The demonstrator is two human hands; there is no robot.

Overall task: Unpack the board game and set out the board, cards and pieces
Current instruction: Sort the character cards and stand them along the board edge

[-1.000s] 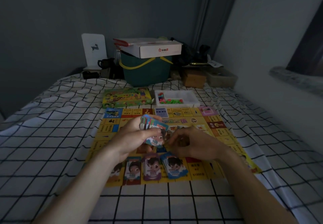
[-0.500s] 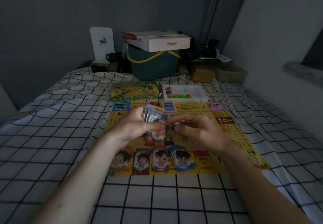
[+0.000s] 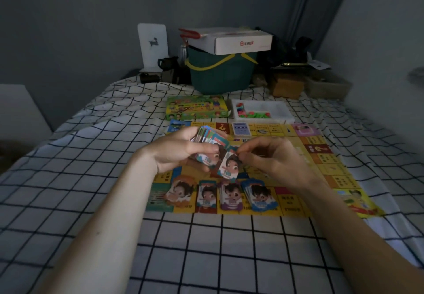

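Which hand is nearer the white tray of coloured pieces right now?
Right. The right hand pinches a card over the board, below the white tray in the image. The left hand grips the card stack further left, toward the green game box.

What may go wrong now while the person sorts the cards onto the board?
The left hand grips a thick fanned stack of cards; it might slip and scatter. The right hand pinches one card by its edge above four small piles lying close together on the board, so piles may get mixed.
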